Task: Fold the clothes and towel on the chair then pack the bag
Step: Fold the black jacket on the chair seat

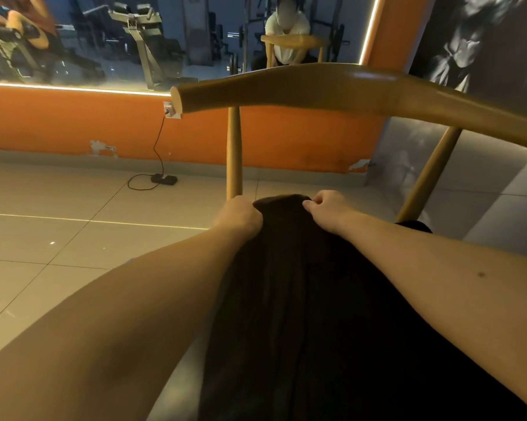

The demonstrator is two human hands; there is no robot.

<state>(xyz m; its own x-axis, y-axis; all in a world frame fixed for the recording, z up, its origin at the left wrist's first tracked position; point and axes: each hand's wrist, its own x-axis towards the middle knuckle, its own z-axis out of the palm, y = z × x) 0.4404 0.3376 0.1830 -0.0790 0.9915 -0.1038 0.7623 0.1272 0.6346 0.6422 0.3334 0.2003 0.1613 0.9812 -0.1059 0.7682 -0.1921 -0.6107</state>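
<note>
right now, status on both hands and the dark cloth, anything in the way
Hands: left hand and right hand each gripping far edge of dark cloth. Cloth draped between the forearms. Ahead, chair backrest, not touching.

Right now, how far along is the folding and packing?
Nothing finished shows. In hand: left hand and right hand both grip the far edge of a dark cloth by the chair. Left: this fold, any other items, and packing the bag, which is not in view.
</note>
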